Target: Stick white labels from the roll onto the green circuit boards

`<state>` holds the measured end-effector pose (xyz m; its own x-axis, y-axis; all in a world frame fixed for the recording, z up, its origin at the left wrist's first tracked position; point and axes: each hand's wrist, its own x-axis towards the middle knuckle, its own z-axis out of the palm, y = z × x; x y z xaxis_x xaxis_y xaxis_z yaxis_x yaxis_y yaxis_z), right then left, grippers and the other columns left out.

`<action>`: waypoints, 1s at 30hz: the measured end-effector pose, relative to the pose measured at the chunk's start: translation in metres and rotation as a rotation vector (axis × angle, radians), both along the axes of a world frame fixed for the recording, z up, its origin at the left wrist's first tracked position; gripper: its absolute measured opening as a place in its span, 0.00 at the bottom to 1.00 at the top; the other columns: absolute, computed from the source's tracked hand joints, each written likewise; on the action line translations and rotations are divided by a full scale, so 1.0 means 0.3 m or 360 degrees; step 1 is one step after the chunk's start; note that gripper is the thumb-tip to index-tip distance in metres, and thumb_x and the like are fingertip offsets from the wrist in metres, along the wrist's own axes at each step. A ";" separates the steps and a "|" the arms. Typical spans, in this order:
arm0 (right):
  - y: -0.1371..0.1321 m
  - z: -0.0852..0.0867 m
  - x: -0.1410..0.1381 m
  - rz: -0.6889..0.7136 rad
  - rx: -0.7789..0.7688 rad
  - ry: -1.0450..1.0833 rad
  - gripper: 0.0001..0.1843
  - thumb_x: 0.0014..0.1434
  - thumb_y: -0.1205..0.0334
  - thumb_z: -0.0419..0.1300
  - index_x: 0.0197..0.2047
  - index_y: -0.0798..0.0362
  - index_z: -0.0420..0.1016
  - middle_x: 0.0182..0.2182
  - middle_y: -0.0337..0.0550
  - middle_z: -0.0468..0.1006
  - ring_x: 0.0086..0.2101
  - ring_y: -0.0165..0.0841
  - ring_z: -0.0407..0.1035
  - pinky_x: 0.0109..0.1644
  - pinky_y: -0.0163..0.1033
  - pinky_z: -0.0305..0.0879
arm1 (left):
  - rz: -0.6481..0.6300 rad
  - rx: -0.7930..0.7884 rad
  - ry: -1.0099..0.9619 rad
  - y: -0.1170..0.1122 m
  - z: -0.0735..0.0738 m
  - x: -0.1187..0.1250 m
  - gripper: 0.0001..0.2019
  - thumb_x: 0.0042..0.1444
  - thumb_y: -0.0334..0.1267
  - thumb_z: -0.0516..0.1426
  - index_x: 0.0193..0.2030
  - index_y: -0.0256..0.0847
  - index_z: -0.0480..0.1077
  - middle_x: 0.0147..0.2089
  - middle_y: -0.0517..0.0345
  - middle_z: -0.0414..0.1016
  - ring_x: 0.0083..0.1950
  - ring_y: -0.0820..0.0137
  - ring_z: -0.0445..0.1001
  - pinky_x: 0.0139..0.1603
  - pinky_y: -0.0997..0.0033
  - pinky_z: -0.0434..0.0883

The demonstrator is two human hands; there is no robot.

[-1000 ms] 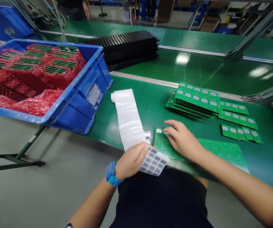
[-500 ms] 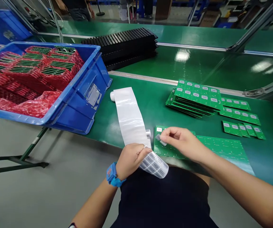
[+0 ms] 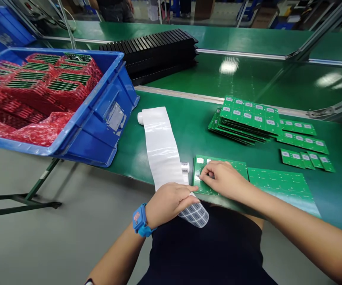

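Think of my right hand (image 3: pixel 222 179) as the middle of a clock. My left hand (image 3: pixel 172 200) is at eight o'clock, with a blue watch (image 3: pixel 139 219) on its wrist. Its thumb and fingers are clamped on a strip of stickers (image 3: pixel 197 215), and the strip's end hangs past the table edge near my lap. My right thumb and pointing finger are pinched together on a small sticker (image 3: pixel 198 177), and I can see just a bit of it. They sit low over a green board (image 3: pixel 208 187), which lies flat under my right hand. Two white stickers show at the board's ten o'clock corner.

Just beside it, at three o'clock, lies a plain green board (image 3: pixel 282 186). A little roll of stickers (image 3: pixel 185 167) is between nine and ten o'clock. At ten o'clock, a long white paper (image 3: pixel 161 146) goes from my left hand up to a white roll (image 3: pixel 140 118).

Farther off, between two and three o'clock, are small boards (image 3: pixel 292 158) with stickers. At one o'clock is a messy pile of boards (image 3: pixel 249 113), with stickers on its top one. A big blue box (image 3: pixel 99 132) full of red wrapped bundles (image 3: pixel 50 128) is near ten o'clock. Black trays (image 3: pixel 161 55) are stacked at eleven, and past them stands a person (image 3: pixel 115 11).
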<state>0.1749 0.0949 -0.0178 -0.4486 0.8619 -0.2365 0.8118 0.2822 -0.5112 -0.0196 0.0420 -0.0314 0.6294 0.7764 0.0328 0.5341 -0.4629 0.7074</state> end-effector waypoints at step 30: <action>-0.114 0.029 0.051 0.0022 0.0157 0.0699 0.10 0.57 0.60 0.57 0.44 0.50 0.66 0.40 0.46 0.70 0.41 0.35 0.66 0.43 0.42 0.66 | 0.1024 -0.0258 -0.0507 -0.029 0.017 0.021 0.05 0.49 0.37 0.62 0.35 0.42 0.73 0.31 0.62 0.76 0.29 0.73 0.73 0.30 0.76 0.71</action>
<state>0.1902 0.0608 -0.0092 -0.4995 0.8641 0.0617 0.5198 0.3559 -0.7766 -0.0134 0.0333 -0.0264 0.0270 0.9996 -0.0082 0.4218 -0.0039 0.9067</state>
